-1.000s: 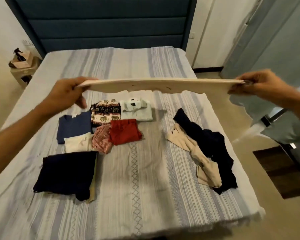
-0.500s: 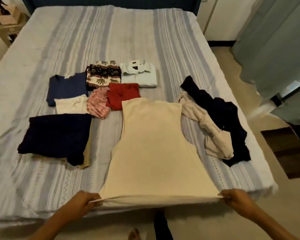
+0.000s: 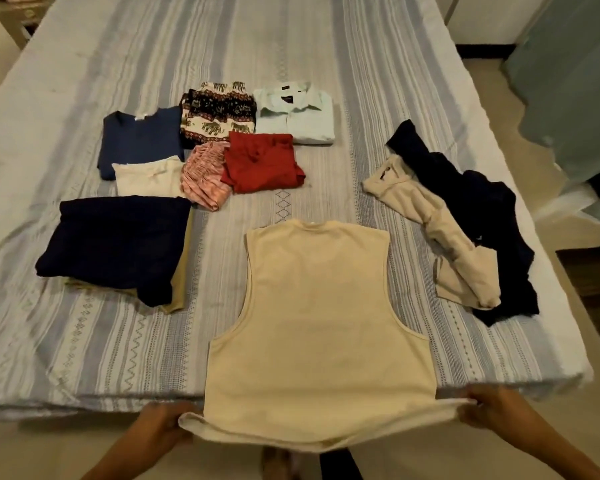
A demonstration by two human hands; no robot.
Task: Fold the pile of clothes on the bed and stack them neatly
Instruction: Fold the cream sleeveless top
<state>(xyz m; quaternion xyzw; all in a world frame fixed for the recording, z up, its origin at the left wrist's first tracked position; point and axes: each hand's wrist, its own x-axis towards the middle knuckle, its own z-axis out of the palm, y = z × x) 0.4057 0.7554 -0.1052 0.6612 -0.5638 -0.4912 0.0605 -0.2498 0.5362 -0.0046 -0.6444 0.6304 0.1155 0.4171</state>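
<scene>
- The bed (image 3: 84,341), dressed in a grey-and-white striped cover, fills nearly the whole view, with everything laid out on it.
- Front and centre is the cream sleeveless top (image 3: 319,323), spread flat with its neckline pointing up the bed and its hem hanging just off the near edge.
- Off to the right, a dark navy garment (image 3: 482,216) sprawls unfolded, and a crumpled beige garment (image 3: 447,237) lies across it; that is the loose pile.
- On the left, a folded dark navy piece (image 3: 118,244) sits on top of a tan one (image 3: 179,282) that peeks out beneath.
- Behind that, a cluster of folded items packed close together: a blue tee (image 3: 139,140), an elephant-print piece (image 3: 219,112), a pale collared shirt (image 3: 297,114), a red piece (image 3: 260,161), a white piece (image 3: 146,174) and a pink striped piece (image 3: 205,174).
- The left hand (image 3: 160,427) pinches the hem's left corner.
- The right hand (image 3: 489,407) pinches the right corner, and the hem is stretched taut between them.
</scene>
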